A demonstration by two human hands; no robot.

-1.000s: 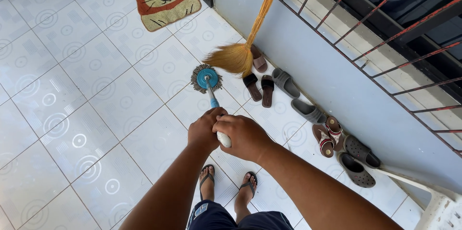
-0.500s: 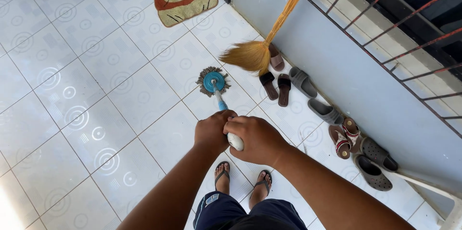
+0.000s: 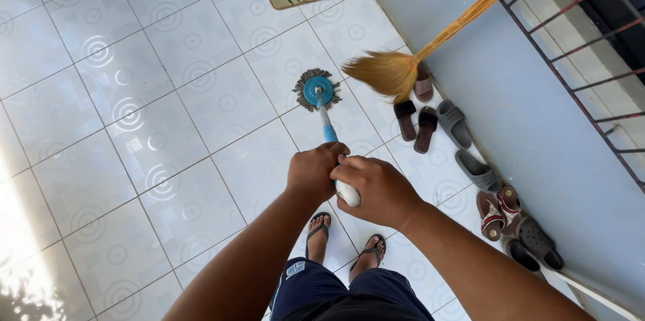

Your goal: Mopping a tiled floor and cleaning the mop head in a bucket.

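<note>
Moved: mop head [image 3: 318,90] is sliding along the floor [image 3: 134,113], nearer the broom [image 3: 403,66].
Hands: left hand [image 3: 313,172] and right hand [image 3: 376,189] are squeezing the mop handle [image 3: 329,129].
Feel: looking light, stiff stick, soft head; gripping the top end works best.

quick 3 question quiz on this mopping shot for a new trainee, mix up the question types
1. True or false: both hands grip the mop handle.
2. What leans against the blue wall beside the mop head?
A. a straw broom
B. a metal bucket
C. a folded ladder
3. Fill in: the mop head rests flat on the white tiled ____.

Key
1. True: the left hand and the right hand close side by side round the handle's upper end.
2. A: the straw broom leans there, its bristles above the row of sandals.
3. floor
</note>
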